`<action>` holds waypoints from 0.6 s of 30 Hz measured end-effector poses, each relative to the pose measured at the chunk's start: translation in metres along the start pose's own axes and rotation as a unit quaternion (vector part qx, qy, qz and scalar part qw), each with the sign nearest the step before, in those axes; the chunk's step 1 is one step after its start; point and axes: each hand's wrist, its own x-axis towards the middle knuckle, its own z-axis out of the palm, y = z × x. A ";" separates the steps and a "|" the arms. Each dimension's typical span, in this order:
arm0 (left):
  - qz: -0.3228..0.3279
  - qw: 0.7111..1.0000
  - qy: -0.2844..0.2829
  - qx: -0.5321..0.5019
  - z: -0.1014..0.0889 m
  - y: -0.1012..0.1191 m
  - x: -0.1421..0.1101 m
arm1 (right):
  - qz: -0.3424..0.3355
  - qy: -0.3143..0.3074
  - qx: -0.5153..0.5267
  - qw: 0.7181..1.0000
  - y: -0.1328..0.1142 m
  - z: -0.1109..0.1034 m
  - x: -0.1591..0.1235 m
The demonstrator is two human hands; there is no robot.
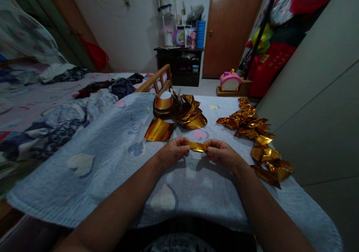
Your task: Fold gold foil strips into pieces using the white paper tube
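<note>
Between my two hands a narrow strip of folded gold foil paper [198, 147] stretches level, just above the blanket. My left hand [176, 150] pinches its left end between thumb and fingers. At the right end my right hand [220, 151] grips it the same way. Beyond my hands lies a loose pile of shiny gold foil sheets [182, 110], with one curled sheet [159, 129] at its near left. To the right, several folded gold foil pieces [252, 126] are heaped in a trail toward me.
A pale blue blanket [112, 169] with heart shapes covers the surface under my hands. On the left is a bed [63, 95] with rumpled clothes. A wooden rail [157, 80] stands behind the foil pile; a pale panel [316, 91] rises at right.
</note>
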 end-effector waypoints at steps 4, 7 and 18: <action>-0.006 1.000 0.005 0.003 0.001 0.001 0.000 | -0.002 0.001 0.001 1.000 0.001 0.000 0.001; -0.006 1.000 0.005 0.002 0.002 0.001 0.000 | 0.000 0.004 0.004 1.000 0.001 0.000 0.001; -0.007 1.000 0.014 -0.004 0.004 0.002 -0.001 | 0.005 -0.004 -0.009 1.000 -0.001 0.001 0.000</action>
